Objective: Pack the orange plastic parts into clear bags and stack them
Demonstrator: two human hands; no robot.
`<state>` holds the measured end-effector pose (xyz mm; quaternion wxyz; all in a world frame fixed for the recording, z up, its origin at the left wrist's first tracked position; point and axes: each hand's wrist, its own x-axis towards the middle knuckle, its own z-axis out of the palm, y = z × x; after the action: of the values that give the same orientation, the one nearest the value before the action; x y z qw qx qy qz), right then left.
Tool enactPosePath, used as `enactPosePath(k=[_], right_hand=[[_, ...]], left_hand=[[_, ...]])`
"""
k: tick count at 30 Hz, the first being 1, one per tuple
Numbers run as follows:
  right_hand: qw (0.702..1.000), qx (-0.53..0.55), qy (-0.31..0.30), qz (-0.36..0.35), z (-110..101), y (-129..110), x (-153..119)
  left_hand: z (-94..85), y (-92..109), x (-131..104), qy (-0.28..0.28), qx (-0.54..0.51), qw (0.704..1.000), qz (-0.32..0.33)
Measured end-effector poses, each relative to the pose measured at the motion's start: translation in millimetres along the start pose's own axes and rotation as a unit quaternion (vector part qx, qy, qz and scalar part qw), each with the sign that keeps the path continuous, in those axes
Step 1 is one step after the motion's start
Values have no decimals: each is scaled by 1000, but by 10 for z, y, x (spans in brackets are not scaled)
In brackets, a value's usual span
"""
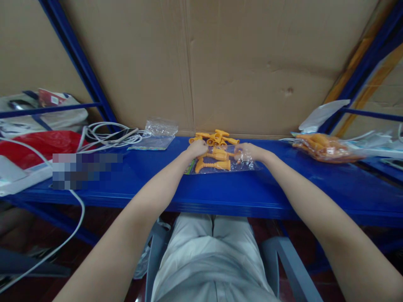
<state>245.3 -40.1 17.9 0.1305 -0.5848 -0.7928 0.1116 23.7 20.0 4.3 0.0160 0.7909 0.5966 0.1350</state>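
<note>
Left hand (pixel 197 148), right hand (pixel 247 152) curled at opposite ends of clear, thin plastic bag (pixel 244 167), exact grip unclear; likely keeping it spread on blue flat-topped table (pixel 248 191), orange plastic pieces (pixel 223 165) inside.

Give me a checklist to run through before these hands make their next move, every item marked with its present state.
1. Left hand at the left end of the flat, transparent plastic bag: ok.
2. Right hand gripping the bag's film: cannot tell; film glints over its fingers.
3. Bag lying on the blue table: ok.
4. Space just behind the bag free: not ok; loose yellow-orange plastic pieces lie there.
5. White coiled cable apart from the bag: ok.
</note>
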Motion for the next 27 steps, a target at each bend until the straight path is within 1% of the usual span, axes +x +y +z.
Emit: enactPosePath(k=[4, 6, 11, 15, 16, 18, 21, 24, 27], right_hand=[[993, 3, 113, -27, 49, 82, 54], [991, 19, 134, -24, 104, 117, 96], [990, 33, 139, -12, 226, 179, 181], [989, 48, 138, -6, 280, 179, 216], [989, 52, 139, -8, 292, 167, 221], [989, 61, 138, -1, 313, 129, 227], [988, 82, 130, 9, 339, 67, 230], [984, 124, 126, 13, 350, 38, 218], [973, 202, 107, 32, 332, 42, 177]], left_hand=[[42, -15, 26, 14, -11, 1000, 5], [46, -20, 24, 23, -13, 1000, -2], [-21, 15, -48, 35, 4, 999, -22], [-98, 36, -123, 42, 22, 996, -69], [-110, 32, -132, 38, 26, 996, -82], [-123, 17, -134, 13, 32, 994, -101], [-121, -11, -114, -28, 30, 994, -100], [-111, -22, -99, -27, 26, 995, -93], [-107, -9, -105, -17, 31, 996, -88]])
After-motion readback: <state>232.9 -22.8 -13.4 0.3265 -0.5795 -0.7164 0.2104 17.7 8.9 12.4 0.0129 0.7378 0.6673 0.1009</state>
